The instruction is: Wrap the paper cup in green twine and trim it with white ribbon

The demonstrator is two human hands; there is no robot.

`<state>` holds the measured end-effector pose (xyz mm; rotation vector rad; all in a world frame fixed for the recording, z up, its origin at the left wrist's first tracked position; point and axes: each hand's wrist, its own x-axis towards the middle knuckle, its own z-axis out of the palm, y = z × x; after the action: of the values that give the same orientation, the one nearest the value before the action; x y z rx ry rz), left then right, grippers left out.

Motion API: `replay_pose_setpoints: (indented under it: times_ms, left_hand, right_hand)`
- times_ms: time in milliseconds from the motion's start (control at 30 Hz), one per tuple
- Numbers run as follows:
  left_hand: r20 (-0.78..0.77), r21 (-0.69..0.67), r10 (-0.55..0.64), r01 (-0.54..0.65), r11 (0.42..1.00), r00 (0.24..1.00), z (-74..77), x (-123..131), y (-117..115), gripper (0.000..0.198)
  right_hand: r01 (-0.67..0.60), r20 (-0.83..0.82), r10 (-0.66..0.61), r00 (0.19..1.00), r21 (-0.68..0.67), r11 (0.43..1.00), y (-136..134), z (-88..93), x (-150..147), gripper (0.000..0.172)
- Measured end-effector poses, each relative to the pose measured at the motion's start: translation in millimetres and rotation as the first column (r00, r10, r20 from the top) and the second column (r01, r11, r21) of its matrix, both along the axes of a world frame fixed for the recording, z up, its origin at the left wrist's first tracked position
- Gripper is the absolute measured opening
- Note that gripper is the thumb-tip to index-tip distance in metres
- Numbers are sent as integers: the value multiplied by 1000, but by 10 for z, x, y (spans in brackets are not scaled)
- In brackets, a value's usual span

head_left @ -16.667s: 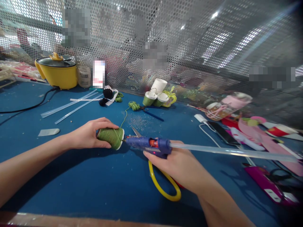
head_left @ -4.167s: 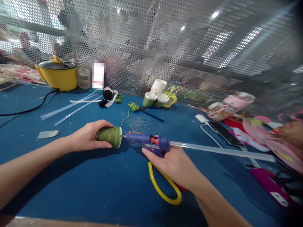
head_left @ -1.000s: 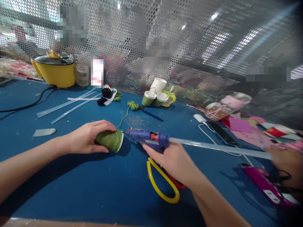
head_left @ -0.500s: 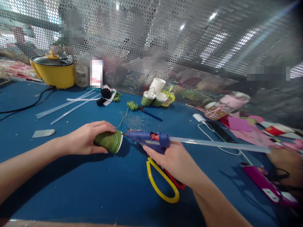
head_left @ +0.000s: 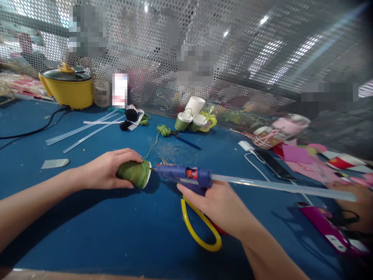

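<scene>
Slightly lower than a moment ago, the glue gun [head_left: 183,177] in the closed right hand [head_left: 218,204] touches the rim at 3 o'clock of the cup [head_left: 137,173], which the left hand [head_left: 106,170] clasps sideways over the table [head_left: 116,233], wrapped in green string [head_left: 128,178] except its white rim.

Left hand [head_left: 106,170] grips green-wrapped cup [head_left: 134,173]; right hand [head_left: 220,205] aims glue gun [head_left: 186,178].

Rough green cord is covering the cup [head_left: 134,173] in the left hand [head_left: 106,171]; a glossy blue plastic glue gun [head_left: 183,177] is shining in the right hand [head_left: 220,206].
</scene>
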<state>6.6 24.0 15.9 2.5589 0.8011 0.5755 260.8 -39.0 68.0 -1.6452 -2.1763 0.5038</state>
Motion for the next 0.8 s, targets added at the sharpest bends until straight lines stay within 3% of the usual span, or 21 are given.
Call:
replay_pose_setpoints:
  times_ms: [267,533,800]
  left_hand:
    - [4,-13,26,-26,1000,1000,-28,-6,14,49]
    - [-18,-31,85,-85,996,996,-15,4,4,49]
    - [-11,-43,97,-98,994,995,-10,4,3,48]
  right_hand:
    - [-15,18,14,1000,88,996,-40,-84,8,14]
    - [-93,15,93,996,14,996,-58,-8,-21,11]
    - [-121,26,121,992,20,992,-86,-70,-24,17]
